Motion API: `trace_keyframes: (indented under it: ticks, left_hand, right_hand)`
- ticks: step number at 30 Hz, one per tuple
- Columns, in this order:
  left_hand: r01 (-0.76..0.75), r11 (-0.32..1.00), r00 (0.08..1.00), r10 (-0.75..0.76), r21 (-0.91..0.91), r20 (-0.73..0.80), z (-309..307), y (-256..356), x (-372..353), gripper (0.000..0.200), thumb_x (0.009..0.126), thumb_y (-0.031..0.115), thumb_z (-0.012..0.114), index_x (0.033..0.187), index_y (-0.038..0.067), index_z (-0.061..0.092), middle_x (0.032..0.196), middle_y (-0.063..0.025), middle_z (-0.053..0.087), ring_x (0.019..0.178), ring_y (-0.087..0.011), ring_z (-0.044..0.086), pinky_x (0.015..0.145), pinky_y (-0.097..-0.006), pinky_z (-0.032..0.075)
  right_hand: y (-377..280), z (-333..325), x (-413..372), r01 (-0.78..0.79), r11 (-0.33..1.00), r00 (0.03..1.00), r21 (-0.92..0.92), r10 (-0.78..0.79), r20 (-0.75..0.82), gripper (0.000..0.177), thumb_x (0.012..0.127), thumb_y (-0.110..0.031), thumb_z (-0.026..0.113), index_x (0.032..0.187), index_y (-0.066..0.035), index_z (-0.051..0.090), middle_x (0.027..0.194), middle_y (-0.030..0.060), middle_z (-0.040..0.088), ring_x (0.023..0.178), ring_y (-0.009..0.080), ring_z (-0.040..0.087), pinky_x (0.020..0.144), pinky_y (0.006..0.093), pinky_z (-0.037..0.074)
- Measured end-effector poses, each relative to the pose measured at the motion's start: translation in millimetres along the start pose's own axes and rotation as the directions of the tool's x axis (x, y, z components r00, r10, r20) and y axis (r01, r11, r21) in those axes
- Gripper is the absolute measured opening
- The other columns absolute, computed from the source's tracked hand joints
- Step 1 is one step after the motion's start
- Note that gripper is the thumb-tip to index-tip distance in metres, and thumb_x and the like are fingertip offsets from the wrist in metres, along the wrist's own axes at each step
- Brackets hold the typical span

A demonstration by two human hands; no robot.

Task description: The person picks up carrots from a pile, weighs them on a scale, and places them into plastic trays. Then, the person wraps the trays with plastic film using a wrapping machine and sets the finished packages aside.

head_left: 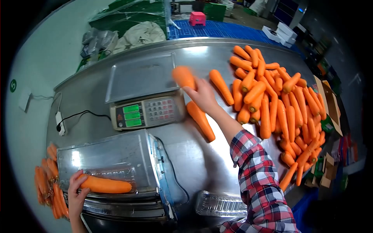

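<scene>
My left hand (77,189) grips the thick end of a carrot (108,185), which lies in a clear plastic tray (130,171) on the flat metal top of a boxy machine (105,151). Between the fingers of my right hand (203,95) is another carrot (183,77), smeared by motion, near the right edge of the scale (142,77). One loose carrot (200,121) lies below my right hand on the steel table. A second loose carrot (221,87) rests just to its right.
A large heap of carrots (272,101) covers the table's right side. More carrots (48,178) hang or lie at the far left. Stacked clear trays (221,204) sit at the front. Black cords (175,171) run beside the machine. An open cardboard box (328,103) stands at the right edge.
</scene>
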State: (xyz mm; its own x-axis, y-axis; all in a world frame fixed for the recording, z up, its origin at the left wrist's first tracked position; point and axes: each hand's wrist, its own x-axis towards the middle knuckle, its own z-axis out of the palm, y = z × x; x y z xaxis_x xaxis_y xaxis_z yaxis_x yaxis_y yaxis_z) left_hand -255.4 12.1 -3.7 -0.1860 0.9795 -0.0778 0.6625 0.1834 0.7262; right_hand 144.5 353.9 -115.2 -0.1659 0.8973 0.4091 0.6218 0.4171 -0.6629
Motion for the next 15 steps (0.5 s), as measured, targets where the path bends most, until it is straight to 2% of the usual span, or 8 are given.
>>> trace_keyframes:
  ticks: [3,4,7,10,12,13,14,15]
  left_hand:
    - [-0.041,0.999,0.999,0.041,-0.014,-0.01,0.3,-4.9,-0.8,0.039,0.072,0.007,0.063,0.111,0.005,0.06,0.127,-0.0137,0.047,0.119,-0.0278,0.044,0.101,-0.036,0.033]
    - [-0.04,0.999,0.999,0.04,0.004,-0.017,0.0,-7.3,-1.7,0.038,0.073,0.008,0.063,0.11,0.005,0.061,0.127,-0.0138,0.047,0.118,-0.0281,0.045,0.1,-0.0359,0.033]
    - [-0.038,0.997,0.999,0.038,0.068,-0.008,-1.2,0.9,-4.1,0.039,0.071,0.007,0.064,0.11,0.005,0.061,0.127,-0.0144,0.048,0.118,-0.0283,0.045,0.1,-0.0356,0.034]
    - [-0.04,0.994,0.999,0.041,0.104,-0.009,-1.8,0.9,-4.4,0.041,0.07,0.004,0.065,0.111,0.005,0.061,0.126,-0.0138,0.048,0.117,-0.0279,0.046,0.1,-0.0341,0.035]
    - [-0.052,0.99,0.998,0.055,0.131,-0.012,-2.0,1.3,-3.7,0.041,0.071,0.003,0.065,0.111,0.006,0.06,0.125,-0.0127,0.049,0.116,-0.0269,0.047,0.098,-0.0331,0.036]
    - [-0.067,0.987,0.997,0.069,0.144,-0.014,-1.8,1.2,-4.4,0.04,0.072,0.002,0.065,0.112,0.006,0.06,0.125,-0.0119,0.049,0.115,-0.0262,0.047,0.097,-0.0323,0.037]
    - [-0.061,0.99,0.998,0.064,0.131,-0.017,-1.6,1.3,-6.5,0.04,0.072,0.001,0.065,0.112,0.007,0.06,0.126,-0.0113,0.049,0.115,-0.0256,0.048,0.096,-0.0318,0.038]
    - [-0.068,0.991,0.997,0.071,0.119,-0.018,-1.2,2.1,-5.8,0.041,0.073,0.0,0.065,0.113,0.008,0.06,0.126,-0.0108,0.048,0.115,-0.0249,0.048,0.095,-0.0313,0.039]
  right_hand:
    - [-21.0,38.9,39.7,0.226,0.926,0.972,-0.301,-0.194,0.132,0.042,0.078,-0.031,0.066,0.106,-0.002,0.055,0.09,0.0178,0.057,0.085,0.0349,0.055,0.078,0.0426,0.045]
    - [-29.8,47.9,45.4,0.221,0.91,0.972,-0.351,-0.175,0.159,0.041,0.077,-0.033,0.066,0.102,-0.002,0.055,0.094,0.0187,0.058,0.093,0.0358,0.054,0.082,0.0431,0.044]
    - [-45.2,62.6,57.6,0.107,0.928,0.981,-0.356,-0.04,0.192,0.04,0.079,-0.034,0.065,0.102,-0.002,0.056,0.097,0.0195,0.058,0.095,0.0359,0.055,0.082,0.043,0.045]
    - [-54.6,44.4,49.9,0.121,0.918,0.986,-0.377,-0.068,0.152,0.04,0.081,-0.035,0.063,0.102,-0.001,0.056,0.101,0.0202,0.058,0.093,0.037,0.056,0.081,0.0437,0.046]
    - [-66.7,6.6,37.4,0.298,0.822,0.948,-0.484,-0.195,0.252,0.041,0.082,-0.035,0.062,0.105,-0.001,0.057,0.103,0.0206,0.058,0.093,0.0374,0.057,0.081,0.0438,0.046]
    - [-51.2,3.5,35.1,0.342,0.812,0.94,-0.474,-0.301,0.163,0.041,0.083,-0.032,0.061,0.109,-0.001,0.057,0.105,0.0211,0.057,0.095,0.0367,0.056,0.083,0.043,0.046]
    - [-37.5,-2.2,29.4,0.172,0.92,0.985,-0.353,-0.16,0.062,0.04,0.085,-0.03,0.06,0.11,0.0,0.057,0.107,0.0213,0.056,0.098,0.0356,0.054,0.086,0.0406,0.045]
    - [-24.4,-10.2,25.2,0.18,0.933,0.983,-0.311,-0.181,0.024,0.038,0.086,-0.03,0.057,0.11,0.0,0.057,0.106,0.0221,0.055,0.098,0.0359,0.053,0.085,0.0414,0.044]
